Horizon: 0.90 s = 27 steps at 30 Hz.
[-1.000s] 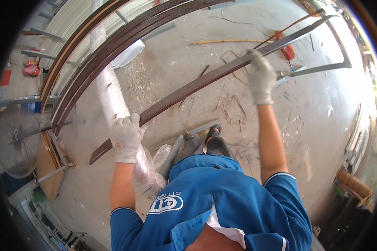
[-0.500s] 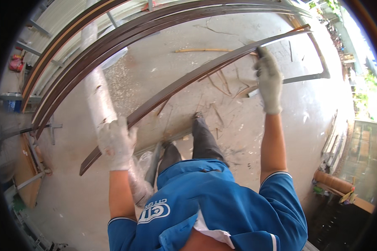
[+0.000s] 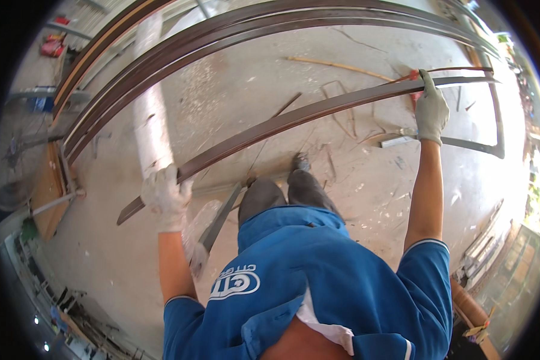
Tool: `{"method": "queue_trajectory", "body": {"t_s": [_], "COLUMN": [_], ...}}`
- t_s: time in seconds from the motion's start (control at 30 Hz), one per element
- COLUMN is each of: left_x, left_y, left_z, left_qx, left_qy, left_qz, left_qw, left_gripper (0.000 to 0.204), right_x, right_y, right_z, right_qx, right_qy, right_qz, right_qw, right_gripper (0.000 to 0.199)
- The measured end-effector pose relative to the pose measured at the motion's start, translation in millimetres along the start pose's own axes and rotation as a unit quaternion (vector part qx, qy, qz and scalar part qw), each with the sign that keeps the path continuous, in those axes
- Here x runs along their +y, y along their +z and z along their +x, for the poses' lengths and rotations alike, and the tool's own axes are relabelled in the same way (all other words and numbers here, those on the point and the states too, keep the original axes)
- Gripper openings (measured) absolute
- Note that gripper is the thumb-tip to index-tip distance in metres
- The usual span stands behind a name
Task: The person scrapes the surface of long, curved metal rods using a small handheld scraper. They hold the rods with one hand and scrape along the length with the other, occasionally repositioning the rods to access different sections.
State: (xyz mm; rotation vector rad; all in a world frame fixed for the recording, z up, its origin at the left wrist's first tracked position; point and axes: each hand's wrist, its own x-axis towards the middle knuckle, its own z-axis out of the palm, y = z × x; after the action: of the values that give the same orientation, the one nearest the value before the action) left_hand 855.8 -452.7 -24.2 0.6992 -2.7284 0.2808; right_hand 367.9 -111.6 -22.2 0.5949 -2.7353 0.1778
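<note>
I hold a long dark brown metal profile (image 3: 294, 120) across my body, above the concrete floor. My left hand (image 3: 165, 198), in a white glove, grips it near its left end. My right hand (image 3: 431, 108), also gloved, grips it near its right end, arm stretched out. My blue shirt and grey trousers fill the lower middle. One foot shows under the profile.
Several more long brown profiles (image 3: 234, 30) lie stacked at the far side. A white wrapped tube (image 3: 150, 120) lies on the floor at left. A metal frame (image 3: 492, 138) and thin scrap strips (image 3: 336, 66) lie at right. A fan (image 3: 12, 192) stands at far left.
Both hands have carried the profile; its right end has swung farther right and my arms have spread wider. The view has shifted as I stepped forward.
</note>
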Motion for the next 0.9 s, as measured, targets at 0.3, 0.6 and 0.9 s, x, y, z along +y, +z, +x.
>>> {"method": "queue_trajectory", "body": {"t_s": [0.3,0.6,0.9], "left_x": [-1.2,0.4,-0.7], "left_y": [-4.2,-14.2,-15.7], "left_z": [2.8,3.5,1.4], "left_qx": [-0.066,-0.102,-0.118], "left_qy": [0.002,-0.007,-0.011], "left_qz": [-0.026,-0.050,-0.081], "left_qw": [0.997,0.994,0.990], "left_gripper": [0.032,0.030,0.029], "right_x": [-224.5,-257.5,-306.2], "right_y": [-51.8,-76.9,-72.2], "right_z": [-165.7,-195.6,-231.3], "right_qx": [-0.029,-0.014,-0.013], "right_qy": [-0.162,-0.116,-0.218], "right_qz": [-0.019,0.287,0.001], "right_qw": [0.986,0.951,0.976], "right_gripper": [0.044,0.055,0.050]}}
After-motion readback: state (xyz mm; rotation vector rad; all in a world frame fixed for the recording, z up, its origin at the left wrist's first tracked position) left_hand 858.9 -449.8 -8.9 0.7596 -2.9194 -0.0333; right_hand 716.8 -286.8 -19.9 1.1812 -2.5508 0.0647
